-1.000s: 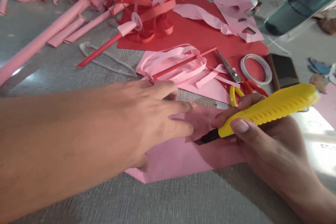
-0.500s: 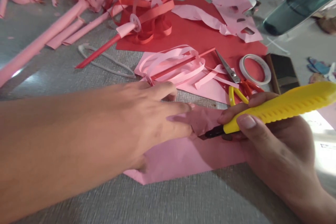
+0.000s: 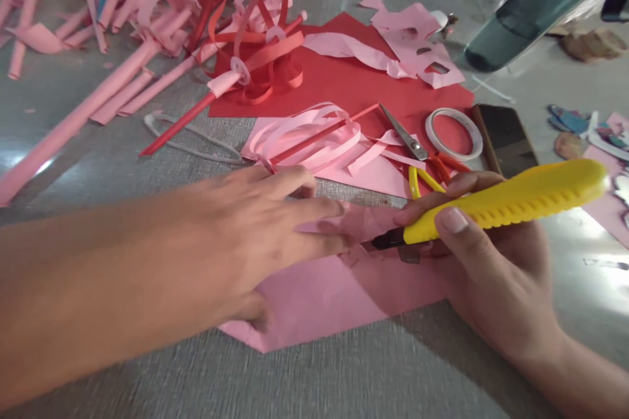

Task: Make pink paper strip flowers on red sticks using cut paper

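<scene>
A sheet of pink paper [image 3: 314,301] lies on the grey table in front of me. My left hand [image 3: 265,222] rests on it with fingers spread, pressing it down. In my right hand [image 3: 496,262] is a yellow utility knife [image 3: 511,203], held between thumb and fingers. Its dark tip meets the paper just beside my left fingertips. Small cuts or creases show in the paper there. Just beyond my hands lie scissors [image 3: 417,150] with red and yellow handles, and a bundle of pink paper strips [image 3: 314,137] around a red stick.
Behind is a red sheet [image 3: 339,91] with cut pink scraps [image 3: 417,46]. A roll of tape [image 3: 455,134] and a dark box [image 3: 506,137] sit at right. Rolled pink paper tubes [image 3: 118,85] are heaped at left. A dark green bottle [image 3: 535,10] lies at the back right.
The view has shifted slightly, so most things appear a little farther left. The knife tip stays at the paper near my left fingertips, and both hands keep their hold.
</scene>
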The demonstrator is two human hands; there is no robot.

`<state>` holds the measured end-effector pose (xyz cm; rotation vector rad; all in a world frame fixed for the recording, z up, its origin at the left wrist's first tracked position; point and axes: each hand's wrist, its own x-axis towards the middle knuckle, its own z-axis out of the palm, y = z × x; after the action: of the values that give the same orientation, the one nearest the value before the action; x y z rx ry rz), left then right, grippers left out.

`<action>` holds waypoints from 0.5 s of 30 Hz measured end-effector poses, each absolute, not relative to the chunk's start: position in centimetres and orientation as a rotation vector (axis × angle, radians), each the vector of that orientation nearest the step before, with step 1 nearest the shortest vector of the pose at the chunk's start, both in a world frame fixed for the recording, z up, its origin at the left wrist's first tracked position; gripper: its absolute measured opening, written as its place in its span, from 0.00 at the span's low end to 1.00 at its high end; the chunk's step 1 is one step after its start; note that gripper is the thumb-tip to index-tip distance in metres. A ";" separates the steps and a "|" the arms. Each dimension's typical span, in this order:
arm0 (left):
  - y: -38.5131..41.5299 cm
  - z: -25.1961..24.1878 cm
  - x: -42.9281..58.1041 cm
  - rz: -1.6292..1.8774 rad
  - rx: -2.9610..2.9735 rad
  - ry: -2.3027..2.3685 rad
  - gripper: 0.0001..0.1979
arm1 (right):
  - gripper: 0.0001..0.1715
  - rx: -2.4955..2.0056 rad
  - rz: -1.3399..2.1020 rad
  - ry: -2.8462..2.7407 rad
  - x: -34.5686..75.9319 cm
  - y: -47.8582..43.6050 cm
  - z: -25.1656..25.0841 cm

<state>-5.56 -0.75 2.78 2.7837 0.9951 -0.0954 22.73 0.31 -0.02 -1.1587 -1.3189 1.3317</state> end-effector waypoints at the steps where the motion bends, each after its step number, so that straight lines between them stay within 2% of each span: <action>1: -0.8 2.9 -5.5 -0.075 2.788 0.941 0.39 | 0.16 -1.130 1.326 -1.330 22.7 0.2 0.0; 6: -1.0 2.6 -5.4 0.075 2.851 0.959 0.43 | 0.18 -1.056 1.178 -1.465 22.1 -0.2 0.6; 11: -1.1 2.5 -5.1 0.040 2.841 0.994 0.46 | 0.17 -1.065 1.079 -1.548 21.6 -0.3 1.1; 13: -1.1 2.6 -5.1 0.015 2.804 1.015 0.42 | 0.18 -1.068 1.072 -1.545 21.6 -0.2 1.1; 15: -1.0 2.6 -5.1 0.012 2.778 1.011 0.33 | 0.19 -1.057 1.080 -1.529 21.7 -0.2 0.9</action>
<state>-5.13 -1.00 2.62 2.7780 1.0108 0.0120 21.74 -0.18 0.94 -1.0570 -1.5285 1.0796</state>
